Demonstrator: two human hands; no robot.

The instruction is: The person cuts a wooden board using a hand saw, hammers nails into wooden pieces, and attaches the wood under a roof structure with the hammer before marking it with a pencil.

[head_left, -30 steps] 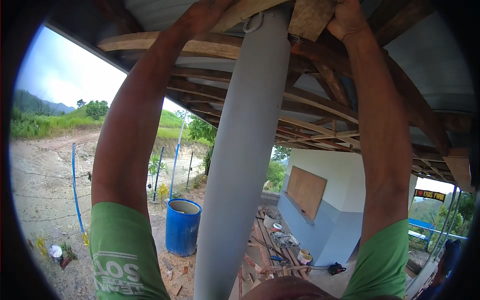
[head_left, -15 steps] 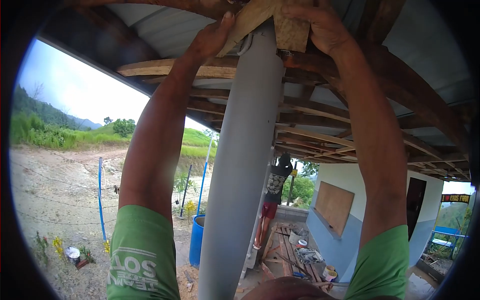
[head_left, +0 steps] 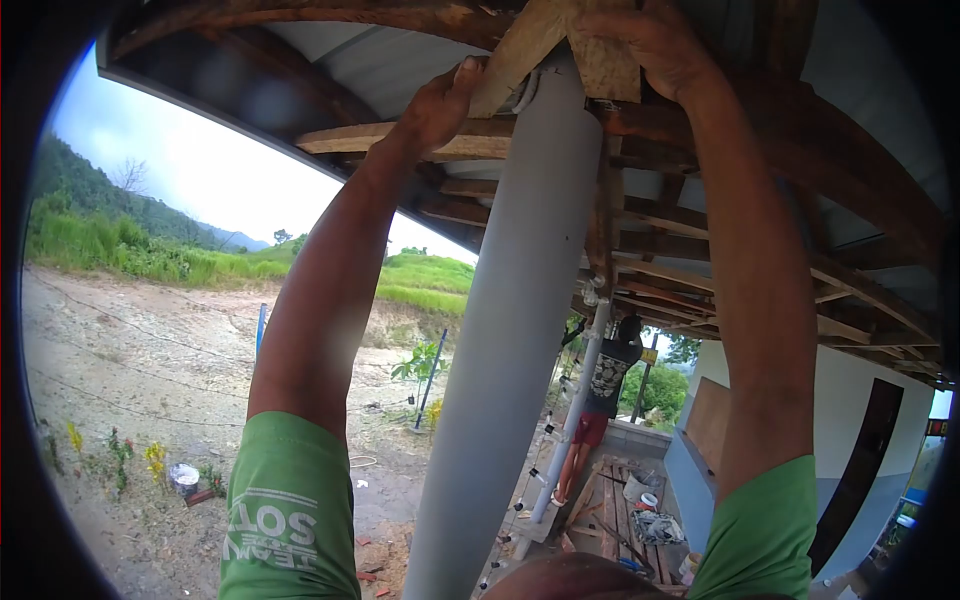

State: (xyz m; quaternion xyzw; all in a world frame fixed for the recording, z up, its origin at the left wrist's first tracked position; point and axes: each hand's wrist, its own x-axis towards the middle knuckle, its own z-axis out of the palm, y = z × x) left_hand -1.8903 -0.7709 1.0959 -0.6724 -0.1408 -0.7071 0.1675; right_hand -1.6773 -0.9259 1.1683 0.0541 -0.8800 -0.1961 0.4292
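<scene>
Both my arms reach up to the roof framing on either side of a round grey column [head_left: 520,250]. My left hand [head_left: 440,108] is against the lower left edge of a slanted wooden board [head_left: 522,58], thumb pointing up and the other fingers largely hidden. My right hand [head_left: 672,50] grips a short upright wooden board [head_left: 606,68], its fingers lying across the front near the top. The two boards meet above the column's top. A pale loop of cable or rope [head_left: 526,92] shows beside the column top, under the slanted board.
Curved wooden beams [head_left: 420,140] and metal roofing surround my hands. Farther back a person [head_left: 608,385] stands with raised arms by a thin pole [head_left: 575,420]. Planks and buckets [head_left: 648,500] lie near a white and blue wall [head_left: 760,400]. Wire fencing crosses the ground at left.
My view has turned left, so the column, boards and person appear farther right. The blue barrel has gone out of sight behind the column. Both hands stay up at the boards.
</scene>
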